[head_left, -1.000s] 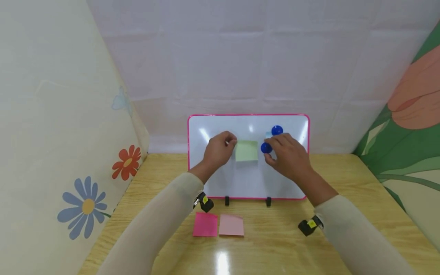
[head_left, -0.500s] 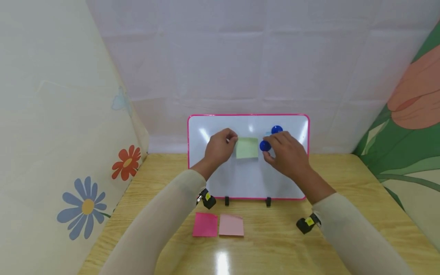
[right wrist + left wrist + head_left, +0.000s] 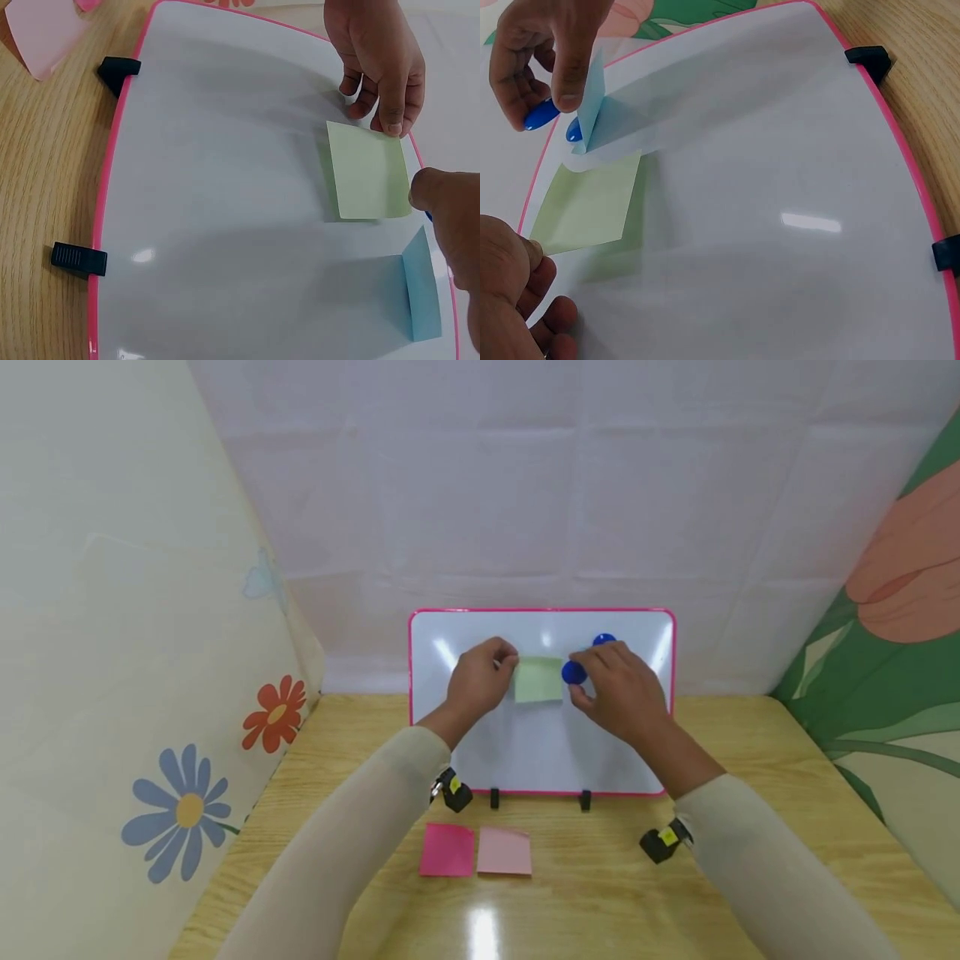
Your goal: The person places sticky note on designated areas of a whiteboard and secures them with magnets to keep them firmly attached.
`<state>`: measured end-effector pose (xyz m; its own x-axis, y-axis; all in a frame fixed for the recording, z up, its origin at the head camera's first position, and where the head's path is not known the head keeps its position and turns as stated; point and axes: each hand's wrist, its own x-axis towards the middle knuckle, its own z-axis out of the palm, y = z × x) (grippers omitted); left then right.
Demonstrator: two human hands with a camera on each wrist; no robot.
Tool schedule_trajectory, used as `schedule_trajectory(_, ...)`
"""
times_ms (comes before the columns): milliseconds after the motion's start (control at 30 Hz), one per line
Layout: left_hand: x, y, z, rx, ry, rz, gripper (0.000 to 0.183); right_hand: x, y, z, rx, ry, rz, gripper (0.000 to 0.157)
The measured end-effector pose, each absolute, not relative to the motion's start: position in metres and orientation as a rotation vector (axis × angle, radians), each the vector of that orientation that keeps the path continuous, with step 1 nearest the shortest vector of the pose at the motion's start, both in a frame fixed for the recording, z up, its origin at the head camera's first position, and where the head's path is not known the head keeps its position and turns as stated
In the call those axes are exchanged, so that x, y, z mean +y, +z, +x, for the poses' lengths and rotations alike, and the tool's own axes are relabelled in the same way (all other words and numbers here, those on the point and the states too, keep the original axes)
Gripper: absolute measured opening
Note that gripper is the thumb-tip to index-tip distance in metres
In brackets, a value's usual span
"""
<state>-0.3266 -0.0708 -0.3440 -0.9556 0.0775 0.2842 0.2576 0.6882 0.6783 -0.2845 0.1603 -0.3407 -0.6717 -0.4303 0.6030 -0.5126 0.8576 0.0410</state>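
At the whiteboard (image 3: pixel 540 752), a green note (image 3: pixel 538 680) is pinched by the left hand (image 3: pixel 480 677), a magnet (image 3: pixel 573 673) by the right hand (image 3: pixel 624 691); the blue note (image 3: pixel 423 292) is clearly shown by wrist views only.

From the head camera I look forward and down over the table (image 3: pixel 600 902), far enough back to take in the pink-rimmed whiteboard (image 3: pixel 525 752) from end to end, with the painted left wall (image 3: pixel 135 652) and tulip-painted right wall (image 3: pixel 900 577) flanking it. Both wrist cameras sit much nearer and turn the board on its side. My left wrist view faces across it toward the right hand (image 3: pixel 568 37), bottom edge at picture right; my right wrist view faces back toward the left hand (image 3: pixel 382 56), bottom edge at picture left. Those two share the light blue sticky note (image 3: pixel 424 289) and both black clips (image 3: pixel 79 259); all three catch the green sticky note (image 3: pixel 367 172).
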Motion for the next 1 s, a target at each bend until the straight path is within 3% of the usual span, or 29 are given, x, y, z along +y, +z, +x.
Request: schedule_trajectory(1000,-0.063,-0.343,-0.337,-2.635,-0.947,-0.262,0.015,0.142,-0.339,-0.305,-2.4,0.206,0.67,0.045)
